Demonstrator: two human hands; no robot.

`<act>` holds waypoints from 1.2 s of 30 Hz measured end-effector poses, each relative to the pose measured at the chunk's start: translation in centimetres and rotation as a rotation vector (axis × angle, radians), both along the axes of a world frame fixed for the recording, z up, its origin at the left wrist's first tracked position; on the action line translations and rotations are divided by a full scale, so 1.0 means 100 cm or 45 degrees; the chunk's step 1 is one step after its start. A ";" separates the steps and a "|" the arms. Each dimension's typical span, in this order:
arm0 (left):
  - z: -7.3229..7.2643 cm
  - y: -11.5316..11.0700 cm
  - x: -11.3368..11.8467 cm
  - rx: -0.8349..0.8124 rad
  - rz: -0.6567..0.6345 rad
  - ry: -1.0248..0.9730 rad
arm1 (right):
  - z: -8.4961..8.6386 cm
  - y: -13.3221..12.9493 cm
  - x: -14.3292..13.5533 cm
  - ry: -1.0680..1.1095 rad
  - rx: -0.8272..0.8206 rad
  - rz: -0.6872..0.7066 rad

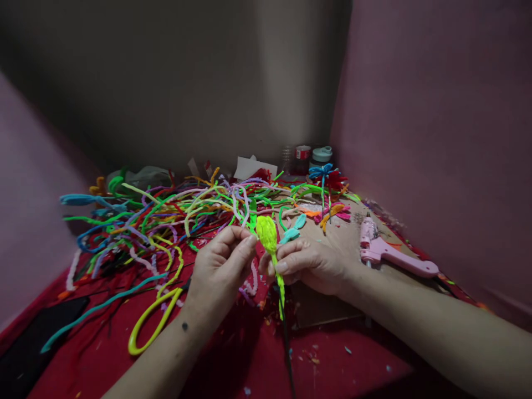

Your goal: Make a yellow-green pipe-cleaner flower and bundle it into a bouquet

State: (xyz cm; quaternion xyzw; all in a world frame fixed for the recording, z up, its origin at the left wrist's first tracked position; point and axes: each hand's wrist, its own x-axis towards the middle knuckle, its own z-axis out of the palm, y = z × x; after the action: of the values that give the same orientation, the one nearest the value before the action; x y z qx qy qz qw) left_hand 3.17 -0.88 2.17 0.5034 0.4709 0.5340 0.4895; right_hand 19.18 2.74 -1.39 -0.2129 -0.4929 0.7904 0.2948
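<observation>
My right hand [310, 263] is closed around the stem of a neon yellow pipe-cleaner flower [266, 233], its bud upright above the fingers. Below the grip, yellow fuzz winds around the upper part of a thin dark stem [286, 343] that runs down toward me. My left hand [224, 266] is pinched closed at the left side of the bud. A bright green strip shows just above those fingertips; whether they hold it or the bud's edge I cannot tell. Just behind my right hand lies a turquoise leaf-shaped piece [294, 230].
Loose pipe cleaners [166, 213] in many colours heap across the back and left. A pink glue gun [386, 252] rests on cardboard [328, 307] at right. Also around are blue and red pipe-cleaner flowers [322, 173], a lidded bottle [322, 155], a glossy yellow loop [137, 346] and a black phone-like slab [37, 343].
</observation>
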 end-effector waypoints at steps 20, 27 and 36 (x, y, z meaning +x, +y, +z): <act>0.005 0.011 -0.022 -0.216 -0.407 -0.249 | 0.009 -0.002 0.005 -0.192 0.277 0.162; 0.003 0.012 -0.020 -0.158 -0.312 -0.165 | 0.007 -0.004 0.006 -0.197 0.296 0.218; 0.001 0.013 -0.020 -0.013 -0.276 -0.061 | 0.009 -0.004 0.006 -0.233 0.280 0.202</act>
State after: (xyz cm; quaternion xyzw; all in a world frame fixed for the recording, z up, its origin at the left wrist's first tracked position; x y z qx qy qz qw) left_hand 1.22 0.38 2.23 0.5360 0.4044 0.4874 0.5583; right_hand 19.81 2.30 -0.48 -0.2106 -0.6167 0.7298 0.2069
